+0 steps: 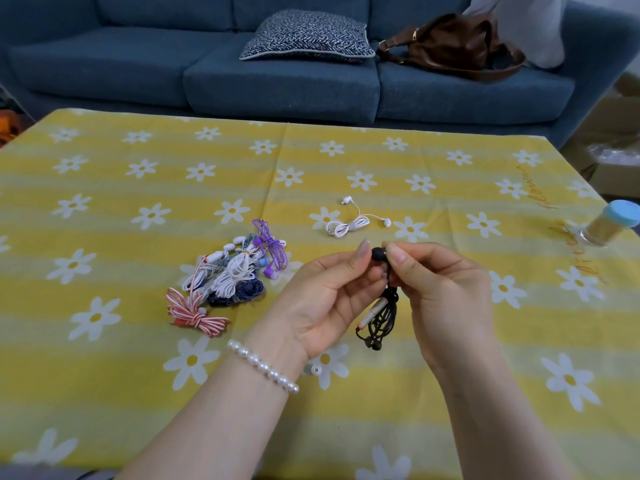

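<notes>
Both hands are raised above a table covered with a yellow daisy cloth [138, 358]. My right hand [446, 299] pinches the black earbud [379, 254] of a black wired earphone, whose bundled cord [379, 322] hangs down between the palms. My left hand [325, 303], with a pearl bracelet on its wrist, has its fingers curled beside the earbud and cord; its fingertip touches the bud. A pile of bundled earphones [228, 278] in white, purple, blue and red-striped cords lies to the left. A white bundled earphone [349, 225] lies alone beyond my hands.
A small white ear tip [316, 369] lies on the cloth under my left wrist. A clear jar with a blue lid [611, 223] lies at the right edge. Behind the table stands a blue sofa [277, 81] with a patterned cushion [308, 36] and a brown bag [453, 43].
</notes>
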The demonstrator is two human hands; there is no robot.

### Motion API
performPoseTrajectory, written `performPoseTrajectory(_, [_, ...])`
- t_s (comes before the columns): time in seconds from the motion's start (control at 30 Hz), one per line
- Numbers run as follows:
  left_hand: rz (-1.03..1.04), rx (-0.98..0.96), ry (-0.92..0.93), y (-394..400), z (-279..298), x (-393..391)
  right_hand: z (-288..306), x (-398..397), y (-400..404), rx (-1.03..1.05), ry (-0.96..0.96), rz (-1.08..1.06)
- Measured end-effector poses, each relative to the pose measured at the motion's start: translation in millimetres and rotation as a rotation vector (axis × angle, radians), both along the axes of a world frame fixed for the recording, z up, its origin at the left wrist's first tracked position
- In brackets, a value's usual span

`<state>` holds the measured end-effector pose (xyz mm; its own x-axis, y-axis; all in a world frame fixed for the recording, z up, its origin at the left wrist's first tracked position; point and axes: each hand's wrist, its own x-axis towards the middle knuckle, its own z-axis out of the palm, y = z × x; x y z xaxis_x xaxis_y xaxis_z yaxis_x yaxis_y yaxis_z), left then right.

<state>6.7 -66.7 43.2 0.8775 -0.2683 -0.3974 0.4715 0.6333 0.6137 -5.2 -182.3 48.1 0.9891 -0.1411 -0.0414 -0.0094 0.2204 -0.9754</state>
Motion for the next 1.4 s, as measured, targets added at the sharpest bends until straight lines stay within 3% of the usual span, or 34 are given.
performPoseTrajectory(0.33, [0.032,0.076,0.013,-1.3,-5.5,0.2,-1.5,-2.6,3.2,-0.082,0.003,-0.009])
performPoseTrajectory(0.5, [0.027,0.076,-0.066,2.2,0.5,4.5,-0.4,3.1,2.3,0.075,0.017,-0.070])
performPoseTrajectory(0.7, [-0.021,0.560,-0.296,27.3,1.9,8.9,2.9,7.6,-7.2,0.323,0.010,-0.037])
performPoseTrajectory(0.9, [-0.270,0.710,-0.334,20.7,-1.0,5.1,0.3,8.7,-1.8,0.373,0.072,-0.043])
performPoseTrajectory(1.03, [-0.215,0.905,-0.368,14.2,-6.4,3.1,-0.7,11.2,-2.8,0.433,0.110,-0.059])
performPoseTrajectory(1.17, [-0.134,0.887,-0.386,25.3,-5.6,7.8,-7.8,17.4,-9.8,0.284,0.220,-0.099])
performPoseTrajectory(1.4, [0.123,1.049,-0.355,59.3,-7.9,24.6,-22.8,35.8,-19.0,-0.140,0.285,-0.023])
